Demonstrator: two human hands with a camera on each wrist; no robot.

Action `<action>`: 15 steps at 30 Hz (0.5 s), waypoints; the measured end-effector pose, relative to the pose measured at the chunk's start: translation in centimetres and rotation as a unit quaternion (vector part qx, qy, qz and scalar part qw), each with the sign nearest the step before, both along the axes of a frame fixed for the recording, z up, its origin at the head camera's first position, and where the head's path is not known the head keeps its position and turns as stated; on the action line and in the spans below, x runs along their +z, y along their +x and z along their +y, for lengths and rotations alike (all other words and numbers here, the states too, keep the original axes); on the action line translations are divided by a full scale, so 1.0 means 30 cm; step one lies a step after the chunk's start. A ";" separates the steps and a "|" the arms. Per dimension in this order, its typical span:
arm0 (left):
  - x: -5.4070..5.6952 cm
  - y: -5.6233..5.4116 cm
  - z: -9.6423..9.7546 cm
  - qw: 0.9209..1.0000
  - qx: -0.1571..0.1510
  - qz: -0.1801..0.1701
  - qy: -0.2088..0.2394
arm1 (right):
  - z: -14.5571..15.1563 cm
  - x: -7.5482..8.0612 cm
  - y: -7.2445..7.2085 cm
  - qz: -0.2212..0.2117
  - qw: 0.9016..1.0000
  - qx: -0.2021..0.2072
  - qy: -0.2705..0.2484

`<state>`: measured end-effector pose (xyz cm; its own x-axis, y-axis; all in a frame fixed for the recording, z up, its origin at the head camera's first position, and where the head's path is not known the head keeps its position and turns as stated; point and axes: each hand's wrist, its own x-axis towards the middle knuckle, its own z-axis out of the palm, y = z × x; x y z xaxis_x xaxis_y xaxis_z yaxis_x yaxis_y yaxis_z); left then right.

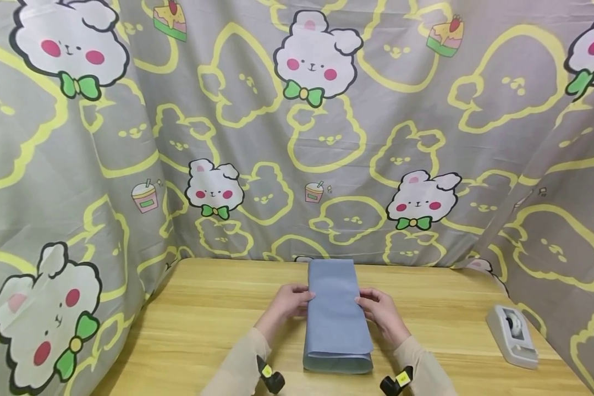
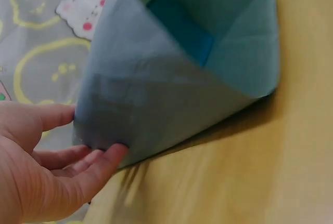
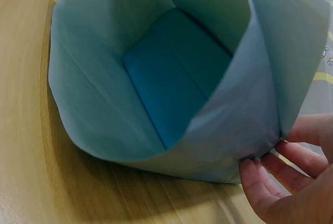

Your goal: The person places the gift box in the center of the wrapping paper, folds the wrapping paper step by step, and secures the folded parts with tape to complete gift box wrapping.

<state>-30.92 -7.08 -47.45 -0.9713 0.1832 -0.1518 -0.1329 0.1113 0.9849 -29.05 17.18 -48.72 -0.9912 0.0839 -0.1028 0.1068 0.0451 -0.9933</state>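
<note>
A sheet of blue-grey paper (image 1: 334, 316) is folded over into a long, flattened sleeve on the table, its near end gaping. Inside it lies a flat blue object like a box (image 3: 161, 78), seen in the right wrist view through the open end. My left hand (image 1: 291, 301) holds the sleeve's left edge, the thumb on the upper side and the fingers lower down. On the opposite edge, my right hand (image 1: 382, 312) grips the paper between thumb and fingers. Both wrist views show fingertips touching the paper's sides; the box's far end is hidden.
A white tape dispenser (image 1: 513, 336) stands on the right side of the wooden table (image 1: 203, 319). Curtains (image 1: 257, 137) printed with rabbits hang behind and along both sides. Black wrist camera mounts sit below both hands.
</note>
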 end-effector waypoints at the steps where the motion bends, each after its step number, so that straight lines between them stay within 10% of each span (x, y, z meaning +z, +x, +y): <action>1: -0.001 0.017 -0.005 1.000 -0.005 0.000 -0.003 | -0.001 -0.002 -0.001 -0.001 1.000 0.000 -0.001; 8: 0.000 0.153 -0.040 0.999 -0.041 0.016 -0.023 | -0.008 -0.002 0.004 -0.003 1.000 0.000 0.000; 15: 0.004 0.197 -0.030 0.998 -0.039 0.036 -0.030 | -0.003 0.003 0.000 -0.006 1.000 -0.006 0.004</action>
